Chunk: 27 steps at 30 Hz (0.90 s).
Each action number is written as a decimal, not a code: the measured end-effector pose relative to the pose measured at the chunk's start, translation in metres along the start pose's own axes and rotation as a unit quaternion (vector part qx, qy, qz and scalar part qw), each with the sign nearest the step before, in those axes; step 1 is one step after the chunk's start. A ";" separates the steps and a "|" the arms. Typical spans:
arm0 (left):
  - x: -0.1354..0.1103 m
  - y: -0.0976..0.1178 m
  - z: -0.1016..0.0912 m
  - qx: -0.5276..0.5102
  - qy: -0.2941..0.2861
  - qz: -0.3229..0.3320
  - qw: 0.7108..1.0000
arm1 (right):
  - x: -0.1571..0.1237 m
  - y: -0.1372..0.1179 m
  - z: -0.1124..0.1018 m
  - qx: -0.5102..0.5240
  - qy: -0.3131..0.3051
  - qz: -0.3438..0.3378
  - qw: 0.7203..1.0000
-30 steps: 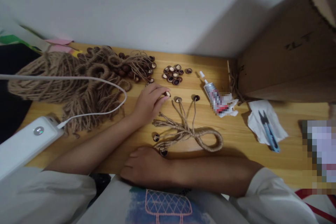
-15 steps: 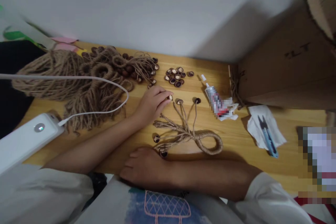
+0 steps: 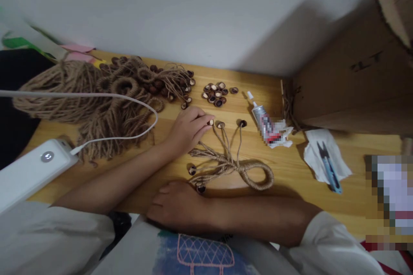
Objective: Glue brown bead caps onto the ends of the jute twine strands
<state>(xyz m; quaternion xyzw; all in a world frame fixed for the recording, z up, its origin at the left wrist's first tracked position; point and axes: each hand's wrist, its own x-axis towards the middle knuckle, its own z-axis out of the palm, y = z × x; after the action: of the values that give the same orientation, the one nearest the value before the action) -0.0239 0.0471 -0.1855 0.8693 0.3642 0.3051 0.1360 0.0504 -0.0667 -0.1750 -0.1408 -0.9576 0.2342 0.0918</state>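
On the head view, I watch the left hand (image 3: 190, 129) pinching a nut shell (image 3: 211, 123), just lowered nearer one strand of the looped cord (image 3: 238, 166), so they sit close; contact is unclear. The right hand (image 3: 176, 203) lies curled beside the cord; I can't tell if it holds anything. The box (image 3: 338, 90) shows "LT"; the tube's (image 3: 259, 112) label is blurred.
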 end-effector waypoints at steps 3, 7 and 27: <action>0.000 0.001 0.000 0.014 -0.019 0.002 1.000 | 0.000 0.000 0.000 0.002 0.002 -0.005 1.000; 0.001 0.001 0.000 -0.019 0.007 -0.027 0.999 | 0.000 -0.001 -0.001 0.006 -0.012 0.007 1.000; -0.003 0.002 -0.006 0.019 0.094 -0.008 0.995 | 0.000 -0.005 -0.006 0.005 -0.017 -0.001 1.000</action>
<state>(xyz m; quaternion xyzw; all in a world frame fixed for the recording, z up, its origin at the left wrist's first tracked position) -0.0277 0.0436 -0.1813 0.8364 0.3883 0.3769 0.0873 0.0511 -0.0688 -0.1677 -0.1353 -0.9579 0.2415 0.0765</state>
